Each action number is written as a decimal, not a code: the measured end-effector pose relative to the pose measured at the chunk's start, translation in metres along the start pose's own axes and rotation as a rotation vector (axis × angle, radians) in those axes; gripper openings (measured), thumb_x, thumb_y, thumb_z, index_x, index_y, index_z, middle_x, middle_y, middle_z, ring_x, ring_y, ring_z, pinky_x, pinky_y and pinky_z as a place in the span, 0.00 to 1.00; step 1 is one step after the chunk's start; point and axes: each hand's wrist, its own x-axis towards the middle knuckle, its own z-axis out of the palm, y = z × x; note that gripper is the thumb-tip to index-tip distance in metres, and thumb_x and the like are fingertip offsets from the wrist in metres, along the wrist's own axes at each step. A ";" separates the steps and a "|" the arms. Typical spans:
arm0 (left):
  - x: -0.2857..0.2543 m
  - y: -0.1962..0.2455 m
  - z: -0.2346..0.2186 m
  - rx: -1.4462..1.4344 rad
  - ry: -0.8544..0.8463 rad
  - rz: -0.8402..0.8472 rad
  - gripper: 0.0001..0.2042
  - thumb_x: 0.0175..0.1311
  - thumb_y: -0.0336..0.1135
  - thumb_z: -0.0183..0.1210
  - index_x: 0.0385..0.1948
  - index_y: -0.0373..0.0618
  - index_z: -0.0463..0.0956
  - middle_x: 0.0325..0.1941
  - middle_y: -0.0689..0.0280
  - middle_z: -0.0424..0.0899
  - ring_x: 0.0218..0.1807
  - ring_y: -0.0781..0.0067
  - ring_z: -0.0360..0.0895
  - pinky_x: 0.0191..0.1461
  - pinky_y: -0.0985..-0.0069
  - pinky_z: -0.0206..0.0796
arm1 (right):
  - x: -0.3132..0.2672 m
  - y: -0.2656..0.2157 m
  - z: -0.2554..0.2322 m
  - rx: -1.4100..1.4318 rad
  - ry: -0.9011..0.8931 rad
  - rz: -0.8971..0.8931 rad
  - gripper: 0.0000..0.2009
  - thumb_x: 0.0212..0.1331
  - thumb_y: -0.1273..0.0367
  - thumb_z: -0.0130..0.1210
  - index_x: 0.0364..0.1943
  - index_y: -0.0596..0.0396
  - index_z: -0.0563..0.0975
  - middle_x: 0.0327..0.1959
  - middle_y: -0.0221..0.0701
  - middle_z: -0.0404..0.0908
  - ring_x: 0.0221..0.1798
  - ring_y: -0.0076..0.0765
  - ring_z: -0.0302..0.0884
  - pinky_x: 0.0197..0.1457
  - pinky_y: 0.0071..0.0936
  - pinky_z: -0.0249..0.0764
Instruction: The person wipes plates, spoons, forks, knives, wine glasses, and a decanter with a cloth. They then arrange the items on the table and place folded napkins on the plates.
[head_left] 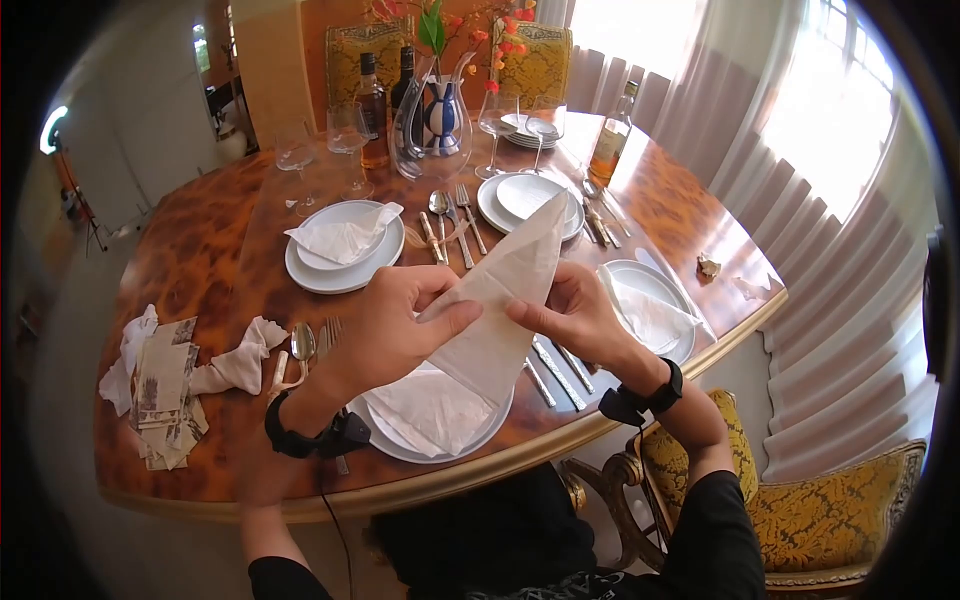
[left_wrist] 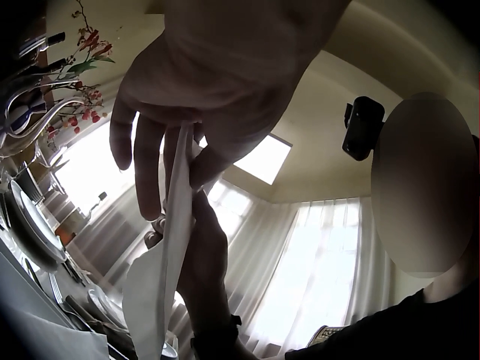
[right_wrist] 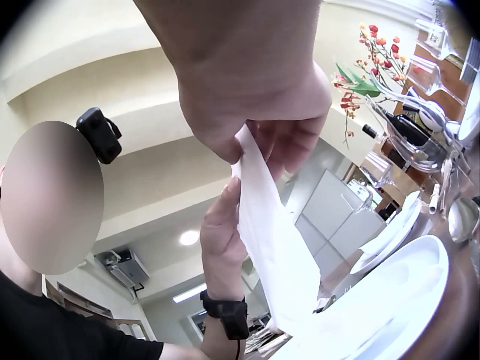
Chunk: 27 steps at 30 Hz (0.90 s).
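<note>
Above the near plate [head_left: 485, 438], left hand [head_left: 392, 325] and right hand [head_left: 585, 318] both pinch the napkin [head_left: 495, 340]; for a sound fold, recommend even tension, edges aligned, crease pressed flat.

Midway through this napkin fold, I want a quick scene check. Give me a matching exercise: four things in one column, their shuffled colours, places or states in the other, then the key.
Things:
1. Raised napkin
2. Printed papers
3. Flowers
4. Chair at lower right in the head view

Colours, places or states:
A. Red-orange
B. Lying in a pile at the left of the table
C. Gold-patterned upholstery
D. Pinched by the left hand and right hand

Pairs: 1-D, 2-B, 3-A, 4-C
</note>
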 end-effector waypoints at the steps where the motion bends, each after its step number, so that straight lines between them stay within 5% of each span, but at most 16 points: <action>1: 0.000 -0.001 0.000 -0.027 0.025 0.011 0.08 0.63 0.32 0.62 0.36 0.34 0.78 0.28 0.65 0.84 0.32 0.84 0.79 0.36 0.82 0.70 | 0.000 -0.001 0.000 -0.008 0.000 0.017 0.18 0.64 0.66 0.60 0.52 0.65 0.76 0.46 0.32 0.82 0.46 0.23 0.79 0.51 0.24 0.77; 5: 0.002 -0.005 0.003 -0.197 0.142 0.091 0.08 0.65 0.31 0.61 0.34 0.34 0.79 0.27 0.66 0.84 0.31 0.85 0.78 0.34 0.83 0.69 | 0.006 -0.010 0.000 0.122 -0.013 0.086 0.18 0.66 0.65 0.58 0.53 0.64 0.74 0.45 0.32 0.82 0.45 0.23 0.80 0.52 0.23 0.76; 7: 0.003 -0.004 -0.001 -0.250 0.168 0.082 0.07 0.66 0.30 0.60 0.34 0.33 0.78 0.28 0.64 0.85 0.31 0.82 0.81 0.35 0.83 0.72 | 0.015 -0.018 -0.017 -0.054 0.039 0.081 0.17 0.66 0.64 0.58 0.51 0.64 0.75 0.43 0.30 0.83 0.44 0.20 0.79 0.49 0.22 0.76; 11: 0.004 0.001 -0.019 -0.264 0.199 0.056 0.07 0.66 0.29 0.58 0.34 0.33 0.76 0.28 0.62 0.85 0.31 0.76 0.83 0.35 0.81 0.76 | 0.055 -0.034 -0.069 -0.317 0.122 -0.021 0.19 0.65 0.57 0.58 0.45 0.62 0.78 0.36 0.29 0.84 0.35 0.17 0.80 0.40 0.19 0.75; 15: -0.002 0.015 -0.045 -0.296 0.291 0.054 0.07 0.67 0.29 0.57 0.34 0.33 0.76 0.27 0.61 0.84 0.30 0.75 0.84 0.34 0.81 0.76 | 0.115 -0.035 -0.147 -0.388 0.129 0.095 0.18 0.66 0.61 0.57 0.51 0.61 0.75 0.42 0.33 0.83 0.40 0.22 0.81 0.47 0.23 0.77; 19: -0.011 0.020 -0.071 -0.240 0.390 0.173 0.09 0.68 0.31 0.56 0.34 0.33 0.77 0.27 0.61 0.84 0.30 0.76 0.82 0.36 0.80 0.76 | 0.171 0.033 -0.225 -0.293 0.155 0.304 0.16 0.61 0.63 0.59 0.46 0.63 0.77 0.35 0.32 0.82 0.34 0.24 0.79 0.38 0.21 0.76; 23: -0.021 0.027 -0.086 -0.190 0.456 0.179 0.09 0.69 0.32 0.56 0.36 0.33 0.77 0.27 0.61 0.84 0.29 0.78 0.81 0.35 0.81 0.75 | 0.184 0.115 -0.258 -0.509 0.053 0.531 0.20 0.55 0.58 0.62 0.43 0.62 0.79 0.35 0.32 0.81 0.34 0.28 0.78 0.41 0.24 0.75; 25: -0.023 0.034 -0.086 -0.149 0.482 0.184 0.09 0.70 0.32 0.54 0.35 0.34 0.75 0.26 0.58 0.83 0.29 0.73 0.82 0.36 0.78 0.76 | 0.189 0.171 -0.291 -0.889 0.131 0.528 0.24 0.51 0.53 0.64 0.44 0.59 0.79 0.37 0.34 0.82 0.37 0.30 0.79 0.43 0.26 0.75; 26: -0.024 0.035 -0.086 -0.151 0.490 0.196 0.09 0.70 0.33 0.54 0.36 0.35 0.75 0.26 0.58 0.83 0.30 0.73 0.82 0.36 0.78 0.77 | 0.191 0.160 -0.278 -0.974 0.145 0.673 0.27 0.49 0.50 0.65 0.47 0.55 0.79 0.40 0.34 0.83 0.43 0.32 0.80 0.46 0.26 0.76; 27: -0.025 0.035 -0.086 -0.157 0.497 0.204 0.09 0.70 0.33 0.53 0.36 0.35 0.75 0.27 0.58 0.83 0.30 0.74 0.82 0.37 0.78 0.77 | 0.191 0.170 -0.281 -0.952 0.225 0.622 0.26 0.49 0.50 0.65 0.48 0.52 0.79 0.43 0.36 0.83 0.47 0.36 0.81 0.49 0.30 0.76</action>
